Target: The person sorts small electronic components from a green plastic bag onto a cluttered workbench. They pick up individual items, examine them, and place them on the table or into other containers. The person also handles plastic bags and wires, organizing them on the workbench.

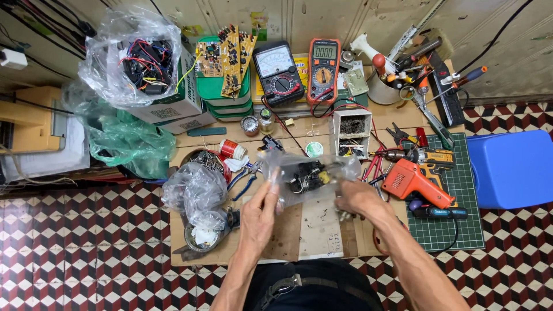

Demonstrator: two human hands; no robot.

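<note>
A clear plastic bag with small black electronic parts and wires inside is held up between both hands over the low wooden work board. My left hand pinches the bag's left edge with thumb and fingers. At the bag's right edge, my right hand grips it from below. The bag hangs just above the board, in front of my lap.
Crumpled clear bags and a red tape roll lie left. An orange glue gun and drill rest on a green cutting mat. Two multimeters, circuit boards, a tool cup and a blue stool surround it.
</note>
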